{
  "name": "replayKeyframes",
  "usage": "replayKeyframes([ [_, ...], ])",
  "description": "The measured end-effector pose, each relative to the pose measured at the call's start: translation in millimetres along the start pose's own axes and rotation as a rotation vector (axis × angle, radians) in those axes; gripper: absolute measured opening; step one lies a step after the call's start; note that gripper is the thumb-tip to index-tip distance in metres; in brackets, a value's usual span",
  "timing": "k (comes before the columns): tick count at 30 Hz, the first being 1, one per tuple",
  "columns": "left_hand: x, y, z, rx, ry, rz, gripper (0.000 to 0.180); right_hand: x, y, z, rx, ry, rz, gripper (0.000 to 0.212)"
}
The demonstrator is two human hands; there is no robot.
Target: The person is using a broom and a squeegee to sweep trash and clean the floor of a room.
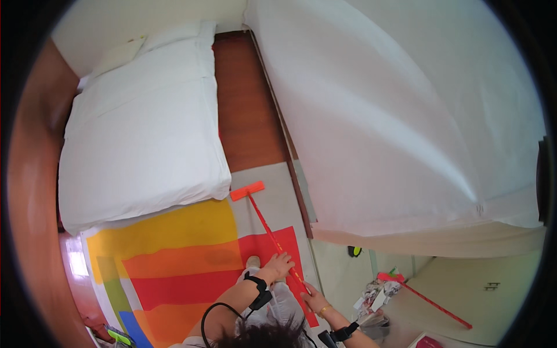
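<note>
I hold the red mop with both hands: my left hand is closed around the handle higher up, and my right hand grips its lower end, so I can push. Its flat orange head lies on the grey floor between the two white beds. On the right, a small pile of colourful packages lies beside another red mop.

Mop showing orange-red, head and handle. Rug showing yellow, orange, red, green and blue bands. Both beds showing plain white. Floor showing reddish-brown wood.
</note>
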State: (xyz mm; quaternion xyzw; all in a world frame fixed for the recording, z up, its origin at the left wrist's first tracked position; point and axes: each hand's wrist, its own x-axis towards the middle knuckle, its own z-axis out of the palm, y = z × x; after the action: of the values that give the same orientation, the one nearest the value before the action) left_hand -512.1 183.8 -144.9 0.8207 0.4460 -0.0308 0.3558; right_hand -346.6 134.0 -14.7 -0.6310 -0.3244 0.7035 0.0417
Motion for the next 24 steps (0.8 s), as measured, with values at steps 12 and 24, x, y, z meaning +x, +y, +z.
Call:
replayKeyframes([
  [12, 0.3, 69.6, 24.4, -0.146, -0.283, 0.433, 0.028, -109.9, 57.4, -18.6, -0.082, 0.165, -0.168, 0.036],
  [24, 20.4, -3.5, 13.2, -0.023, -0.053, 0.252, 0.034, 1.3, 11.5, 12.8, 0.088, 0.129, 0.007, 0.043],
])
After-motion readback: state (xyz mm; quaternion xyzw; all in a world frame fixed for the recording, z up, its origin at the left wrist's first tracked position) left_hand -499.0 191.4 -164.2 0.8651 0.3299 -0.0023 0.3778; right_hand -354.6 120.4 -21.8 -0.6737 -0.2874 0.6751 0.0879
